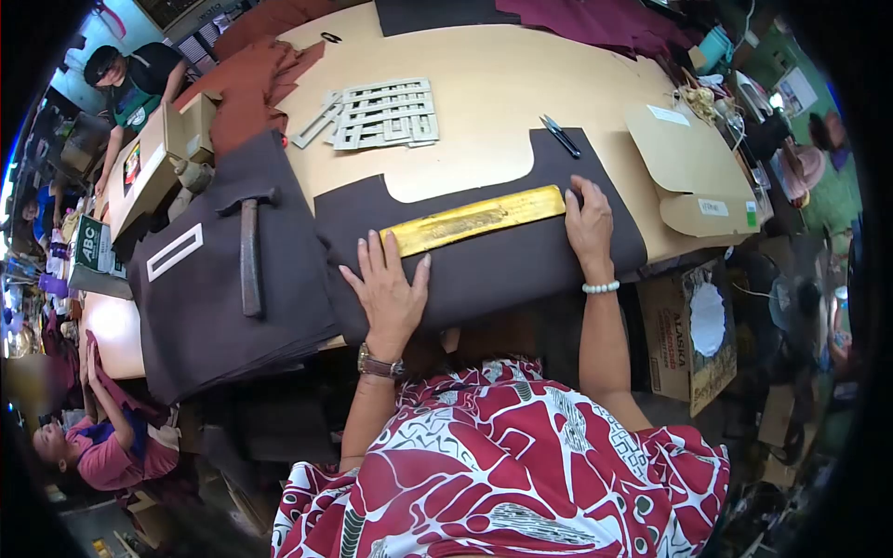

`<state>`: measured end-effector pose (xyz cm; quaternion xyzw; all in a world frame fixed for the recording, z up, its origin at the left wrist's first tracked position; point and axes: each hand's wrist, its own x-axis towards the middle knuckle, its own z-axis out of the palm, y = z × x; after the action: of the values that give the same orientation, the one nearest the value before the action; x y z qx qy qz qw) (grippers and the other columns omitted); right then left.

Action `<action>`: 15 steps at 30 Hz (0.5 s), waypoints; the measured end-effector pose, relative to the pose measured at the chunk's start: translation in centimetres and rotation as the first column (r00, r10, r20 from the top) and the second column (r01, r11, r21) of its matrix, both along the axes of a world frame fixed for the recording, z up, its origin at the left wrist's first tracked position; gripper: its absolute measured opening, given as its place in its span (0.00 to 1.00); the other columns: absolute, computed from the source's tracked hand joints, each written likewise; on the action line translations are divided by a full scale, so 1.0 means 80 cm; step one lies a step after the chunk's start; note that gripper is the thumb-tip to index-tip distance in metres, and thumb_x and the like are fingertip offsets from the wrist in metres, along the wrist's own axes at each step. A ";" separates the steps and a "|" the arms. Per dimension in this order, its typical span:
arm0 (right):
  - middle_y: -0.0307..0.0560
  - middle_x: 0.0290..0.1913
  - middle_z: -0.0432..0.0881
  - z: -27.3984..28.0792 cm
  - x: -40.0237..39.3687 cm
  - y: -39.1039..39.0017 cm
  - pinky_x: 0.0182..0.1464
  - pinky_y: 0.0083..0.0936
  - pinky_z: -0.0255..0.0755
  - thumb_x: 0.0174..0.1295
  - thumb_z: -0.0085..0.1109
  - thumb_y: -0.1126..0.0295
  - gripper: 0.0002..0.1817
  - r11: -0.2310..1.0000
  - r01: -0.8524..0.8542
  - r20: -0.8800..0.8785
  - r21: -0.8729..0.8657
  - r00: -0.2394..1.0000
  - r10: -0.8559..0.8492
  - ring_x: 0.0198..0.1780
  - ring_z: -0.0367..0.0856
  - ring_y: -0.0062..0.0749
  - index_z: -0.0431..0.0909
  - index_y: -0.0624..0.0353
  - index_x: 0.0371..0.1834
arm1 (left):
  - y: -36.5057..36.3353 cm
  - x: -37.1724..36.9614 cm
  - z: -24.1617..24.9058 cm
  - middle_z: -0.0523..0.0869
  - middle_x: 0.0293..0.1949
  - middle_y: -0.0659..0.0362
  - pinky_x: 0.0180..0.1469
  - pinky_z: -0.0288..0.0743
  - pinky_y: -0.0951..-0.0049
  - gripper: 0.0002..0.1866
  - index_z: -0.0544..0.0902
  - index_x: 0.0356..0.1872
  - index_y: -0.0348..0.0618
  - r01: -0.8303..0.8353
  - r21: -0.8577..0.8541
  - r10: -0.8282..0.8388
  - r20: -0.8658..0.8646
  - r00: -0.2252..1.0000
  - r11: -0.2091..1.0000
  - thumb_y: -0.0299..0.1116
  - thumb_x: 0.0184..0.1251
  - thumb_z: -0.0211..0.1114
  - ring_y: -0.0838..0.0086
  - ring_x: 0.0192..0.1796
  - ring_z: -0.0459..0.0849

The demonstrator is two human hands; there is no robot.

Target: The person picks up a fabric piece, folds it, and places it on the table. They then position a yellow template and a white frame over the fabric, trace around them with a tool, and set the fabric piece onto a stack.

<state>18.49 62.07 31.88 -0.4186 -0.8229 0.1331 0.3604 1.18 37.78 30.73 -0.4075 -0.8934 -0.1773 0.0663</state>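
A long flat yellow bar (474,219), worn brown along its middle, lies slantwise on a dark brown sheet of fabric or leather (484,279) with a curved cutout. My left hand (389,288) rests flat on the sheet with fingers spread, its fingertips at the bar's left end. At the bar's right end is my right hand (590,223), palm down, fingers loosely bent and apart, touching or very near the end. Just beyond it, thread snips (561,137) lie on the sheet's upper right corner.
Left of me, a hammer (249,256) and a pale slotted frame (175,252) lie on stacked dark sheets (214,344). Slotted templates (386,113) sit farther back. A cardboard box (702,177) stands right. Co-workers (139,84) are at the left.
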 end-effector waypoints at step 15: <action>0.53 0.38 0.82 -0.025 -0.027 0.133 0.50 0.36 0.72 0.54 0.51 0.76 0.11 0.982 0.044 0.060 0.185 0.997 -0.055 0.43 0.79 0.46 0.85 0.57 0.33 | -0.011 -0.020 -0.003 0.56 0.70 0.41 0.67 0.44 0.36 0.38 0.59 0.68 0.37 -0.027 -0.083 0.029 0.016 0.999 0.996 0.55 0.66 0.53 0.47 0.72 0.51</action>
<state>16.31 72.70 29.91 -0.4081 -0.8323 0.0341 0.3736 -0.44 36.88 30.53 -0.3957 -0.9061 -0.1428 0.0443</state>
